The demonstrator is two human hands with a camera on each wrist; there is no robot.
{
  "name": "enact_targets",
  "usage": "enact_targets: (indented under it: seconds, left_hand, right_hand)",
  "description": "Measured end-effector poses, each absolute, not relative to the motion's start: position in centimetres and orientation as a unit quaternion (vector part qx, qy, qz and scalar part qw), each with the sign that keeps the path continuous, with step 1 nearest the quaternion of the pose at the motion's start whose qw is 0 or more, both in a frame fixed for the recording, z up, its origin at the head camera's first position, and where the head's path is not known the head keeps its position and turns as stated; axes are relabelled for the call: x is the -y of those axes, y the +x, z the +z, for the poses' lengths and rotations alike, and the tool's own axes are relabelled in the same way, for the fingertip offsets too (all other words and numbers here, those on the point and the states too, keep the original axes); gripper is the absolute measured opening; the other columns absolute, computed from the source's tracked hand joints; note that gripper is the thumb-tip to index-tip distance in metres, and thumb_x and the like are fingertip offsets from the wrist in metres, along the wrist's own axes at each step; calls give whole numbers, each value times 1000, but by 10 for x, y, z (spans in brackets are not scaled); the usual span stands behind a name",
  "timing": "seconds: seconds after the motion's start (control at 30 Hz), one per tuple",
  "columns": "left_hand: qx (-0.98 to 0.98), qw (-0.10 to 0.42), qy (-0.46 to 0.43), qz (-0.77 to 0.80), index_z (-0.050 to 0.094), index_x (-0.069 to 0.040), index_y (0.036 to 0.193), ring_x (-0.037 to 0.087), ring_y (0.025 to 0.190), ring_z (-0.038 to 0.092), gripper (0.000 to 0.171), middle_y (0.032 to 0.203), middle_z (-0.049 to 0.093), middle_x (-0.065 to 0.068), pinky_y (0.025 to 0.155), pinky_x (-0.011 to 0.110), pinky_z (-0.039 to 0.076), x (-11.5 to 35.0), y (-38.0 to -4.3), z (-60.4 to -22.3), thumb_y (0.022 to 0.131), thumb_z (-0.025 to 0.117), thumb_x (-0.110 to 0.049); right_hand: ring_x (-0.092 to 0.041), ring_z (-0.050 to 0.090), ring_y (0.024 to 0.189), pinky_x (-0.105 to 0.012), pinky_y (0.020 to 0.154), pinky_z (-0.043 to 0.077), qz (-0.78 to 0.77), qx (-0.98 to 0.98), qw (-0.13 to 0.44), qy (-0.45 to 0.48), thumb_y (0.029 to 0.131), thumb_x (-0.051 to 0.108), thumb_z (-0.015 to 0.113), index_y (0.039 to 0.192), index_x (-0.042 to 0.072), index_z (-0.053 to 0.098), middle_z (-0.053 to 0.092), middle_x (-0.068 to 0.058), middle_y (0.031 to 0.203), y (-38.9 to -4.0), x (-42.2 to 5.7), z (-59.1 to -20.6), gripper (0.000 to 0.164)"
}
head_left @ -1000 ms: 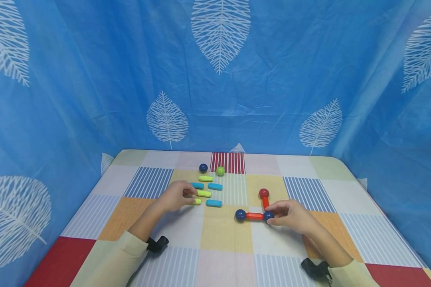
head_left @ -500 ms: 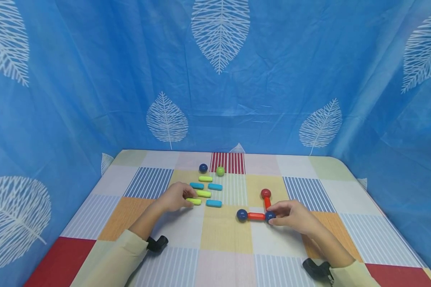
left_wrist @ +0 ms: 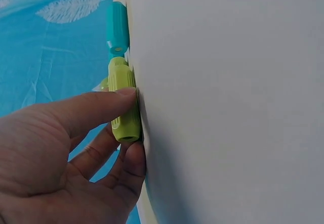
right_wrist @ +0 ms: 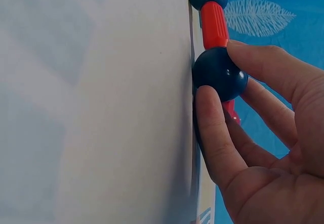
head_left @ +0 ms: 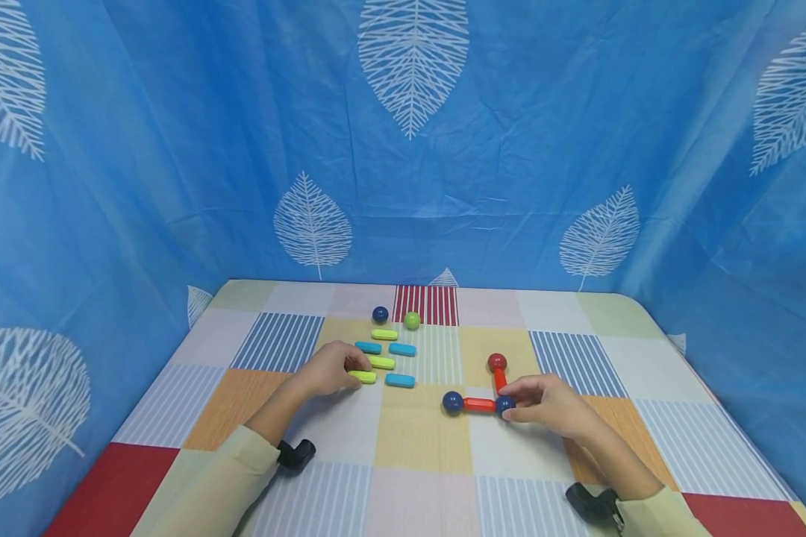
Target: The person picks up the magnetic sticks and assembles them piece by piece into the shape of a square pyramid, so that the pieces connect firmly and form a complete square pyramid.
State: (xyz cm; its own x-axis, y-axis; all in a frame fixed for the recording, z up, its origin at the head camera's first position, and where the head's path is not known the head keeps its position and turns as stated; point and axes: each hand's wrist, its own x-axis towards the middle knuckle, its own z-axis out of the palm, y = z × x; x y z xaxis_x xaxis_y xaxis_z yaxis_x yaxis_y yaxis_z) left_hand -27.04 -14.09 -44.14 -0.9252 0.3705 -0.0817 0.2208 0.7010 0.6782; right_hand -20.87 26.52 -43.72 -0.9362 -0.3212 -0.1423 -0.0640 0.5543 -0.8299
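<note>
My left hand (head_left: 332, 368) pinches the nearest yellow-green building rod (left_wrist: 124, 118), thumb on its side and fingertips close to the tablecloth. Part of this rod (head_left: 365, 377) is hidden behind my fingers in the head view. My right hand (head_left: 544, 406) holds a dark blue ball (right_wrist: 218, 75) between thumb and fingers. That ball forms the corner of an L-shaped piece. One red rod (head_left: 479, 405) runs left from it to another dark blue ball (head_left: 453, 403). A second red rod (head_left: 500, 382) leads away to a red ball (head_left: 497, 362).
Beyond my left hand lie two more yellow-green rods (head_left: 384, 335) and several blue rods (head_left: 401, 349). A loose dark blue ball (head_left: 380, 314) and a green ball (head_left: 412, 320) sit farther back. Blue leaf-print curtains (head_left: 510, 149) enclose the patchwork-covered table (head_left: 423, 440).
My left fingers have closed on the nearest yellow-green rod. My right hand and the L-shaped piece have shifted slightly right, then stayed still over the last half second.
</note>
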Motion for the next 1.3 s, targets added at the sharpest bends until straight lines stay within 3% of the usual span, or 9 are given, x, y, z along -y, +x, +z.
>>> enact_targets:
  seconds: [0.33,0.57,1.1,1.3]
  left_hand:
    - [-897,106,208,375,78,-19,102,13,86,61,25,97,73,-5,82,33,55,134,-269,-435,83,83,-4]
    - [-877,78,280,384,77,-15,107,10,86,61,24,98,73,-2,80,26,54,118,-275,-435,85,81,-5]
    - [-860,78,317,392,78,-11,110,13,96,70,24,108,76,3,84,25,58,52,-293,-429,87,80,-6]
    - [-868,80,291,394,79,-12,109,14,98,71,24,106,78,1,86,24,57,20,-294,-436,86,82,-9]
  right_hand:
    - [-22,64,93,-24,76,56,-458,-871,142,-106,81,18,86,118,6,75,74,-11,115,-208,-265,-437,40]
    - [-20,64,93,-26,77,56,-452,-875,145,-96,82,19,86,117,8,75,74,-9,114,-208,-264,-437,39]
    - [-22,68,97,-32,78,57,-465,-866,155,-96,82,18,85,118,6,75,73,-13,119,-211,-265,-436,39]
    - [-21,67,98,-34,80,55,-455,-873,154,-84,81,18,87,115,8,76,74,-11,118,-211,-265,-436,38]
